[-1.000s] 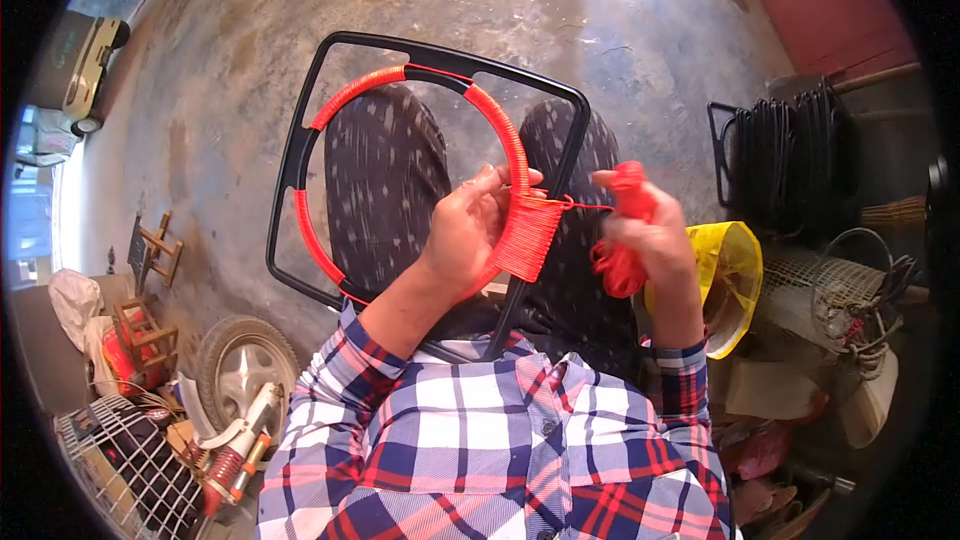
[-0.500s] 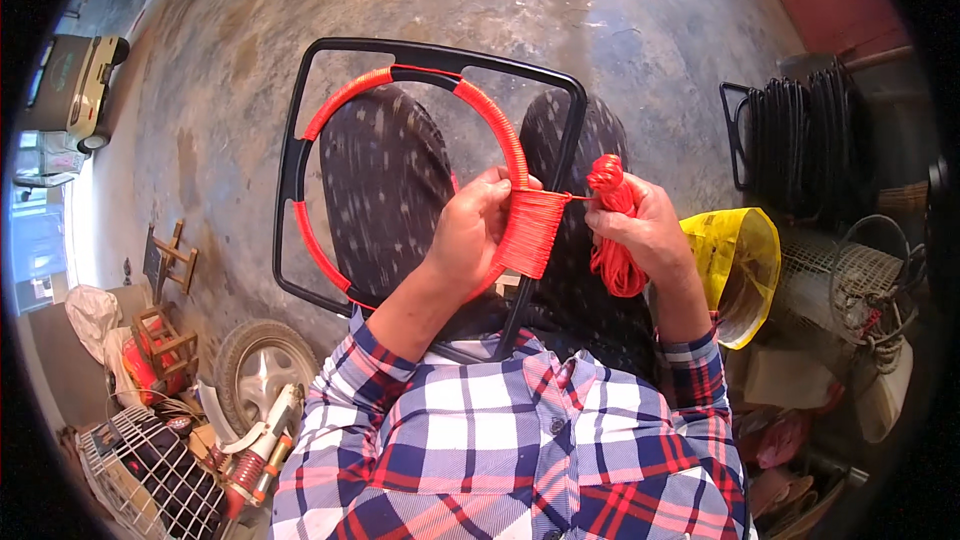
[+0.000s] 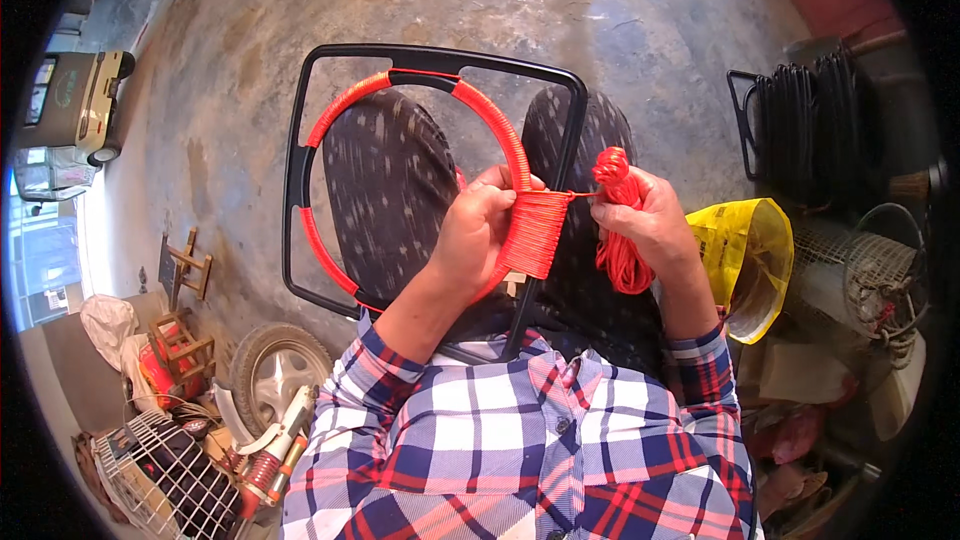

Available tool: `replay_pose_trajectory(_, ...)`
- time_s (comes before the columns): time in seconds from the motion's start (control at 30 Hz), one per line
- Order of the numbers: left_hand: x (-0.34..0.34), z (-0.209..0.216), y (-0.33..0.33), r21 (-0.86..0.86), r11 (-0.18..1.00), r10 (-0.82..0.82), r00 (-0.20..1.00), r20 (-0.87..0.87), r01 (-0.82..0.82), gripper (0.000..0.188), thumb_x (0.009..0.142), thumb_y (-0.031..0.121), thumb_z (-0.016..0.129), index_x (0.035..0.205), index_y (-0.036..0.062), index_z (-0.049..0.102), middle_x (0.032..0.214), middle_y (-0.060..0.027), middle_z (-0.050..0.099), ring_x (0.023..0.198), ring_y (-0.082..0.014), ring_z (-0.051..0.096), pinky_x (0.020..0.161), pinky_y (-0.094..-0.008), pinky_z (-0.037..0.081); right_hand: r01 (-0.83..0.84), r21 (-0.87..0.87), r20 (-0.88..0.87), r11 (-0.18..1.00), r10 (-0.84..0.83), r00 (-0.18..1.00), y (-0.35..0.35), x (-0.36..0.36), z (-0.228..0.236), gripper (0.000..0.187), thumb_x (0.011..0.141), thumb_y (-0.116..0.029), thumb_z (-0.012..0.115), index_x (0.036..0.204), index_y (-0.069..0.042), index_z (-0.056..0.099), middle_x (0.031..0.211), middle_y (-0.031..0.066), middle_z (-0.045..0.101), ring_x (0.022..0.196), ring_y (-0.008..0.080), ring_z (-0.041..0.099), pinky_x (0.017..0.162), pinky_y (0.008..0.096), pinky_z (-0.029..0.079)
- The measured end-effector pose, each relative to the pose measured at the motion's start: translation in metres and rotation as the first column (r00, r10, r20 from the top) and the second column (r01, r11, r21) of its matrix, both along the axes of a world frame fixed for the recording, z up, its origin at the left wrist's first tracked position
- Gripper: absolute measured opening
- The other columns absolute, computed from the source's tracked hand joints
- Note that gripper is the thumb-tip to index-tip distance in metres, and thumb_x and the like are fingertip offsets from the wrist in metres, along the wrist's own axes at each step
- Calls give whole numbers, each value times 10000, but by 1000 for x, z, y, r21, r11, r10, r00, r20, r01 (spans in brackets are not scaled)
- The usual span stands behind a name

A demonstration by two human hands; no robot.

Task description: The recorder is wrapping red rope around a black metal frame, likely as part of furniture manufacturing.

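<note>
A black metal frame (image 3: pixel 291 202), squarish with a ring set inside it, rests across my lap. Red cord (image 3: pixel 490 133) is wound tightly round much of the ring, and bare black shows at the top and left. At the ring's right, a broad wound block (image 3: pixel 538 233) also spans the frame's side bar. My left hand (image 3: pixel 480 225) is closed round the ring beside this block, thumb on top; its other fingers are partly hidden behind. My right hand (image 3: pixel 650 225) grips a bundled hank of red cord (image 3: pixel 624 262). A short taut strand joins the hank to the block's top edge.
Several black frames (image 3: pixel 810 125) stand stacked at the right. Near my right forearm is a yellow bag (image 3: pixel 745 255), with wire mesh beyond. At lower left lie a wheel (image 3: pixel 280 370), small wooden stools (image 3: pixel 182 350) and a white wire rack (image 3: pixel 165 475). A vehicle (image 3: pixel 85 105) stands far left.
The whole view has shifted slightly. Both hands keep their hold, and the right hand with the hank sits a touch farther right of the ring. The winding looks much the same.
</note>
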State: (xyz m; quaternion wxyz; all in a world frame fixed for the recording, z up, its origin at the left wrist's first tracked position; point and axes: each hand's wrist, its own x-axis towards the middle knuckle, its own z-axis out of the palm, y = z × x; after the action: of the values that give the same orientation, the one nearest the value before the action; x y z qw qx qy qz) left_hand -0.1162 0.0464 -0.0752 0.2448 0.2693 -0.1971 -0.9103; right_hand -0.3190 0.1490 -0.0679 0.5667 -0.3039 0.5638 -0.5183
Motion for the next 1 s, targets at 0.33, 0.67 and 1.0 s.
replay_pose_trajectory(0.33,-10,-4,-9,-98,994,-24,989,144,39,287,818,16,376,1038,-11,559,991,-150,633,899,-241,639,846,-391,537,6,-28,-8,1000,-6,1000,0,-1,-4,135,806,-63,683,914,-48,603,774,-26,583,689,66,538,642,242,446)
replay_pose_trajectory(0.67,-11,1,-4,-70,998,18,983,181,-6,282,799,25,383,1020,-12,554,948,-143,632,875,-236,635,847,-389,535,19,-27,9,999,-19,1000,1,0,-3,136,801,-62,698,906,-59,610,789,-57,557,718,42,505,650,232,426)
replay_pose_trajectory(1.0,-8,-2,-3,-62,997,46,998,49,-43,273,833,51,437,1052,-32,578,984,-136,637,905,-231,642,875,-381,531,32,-17,1,999,-32,999,1,-1,-6,123,807,-67,693,894,-58,607,773,-58,553,701,45,506,638,234,424)
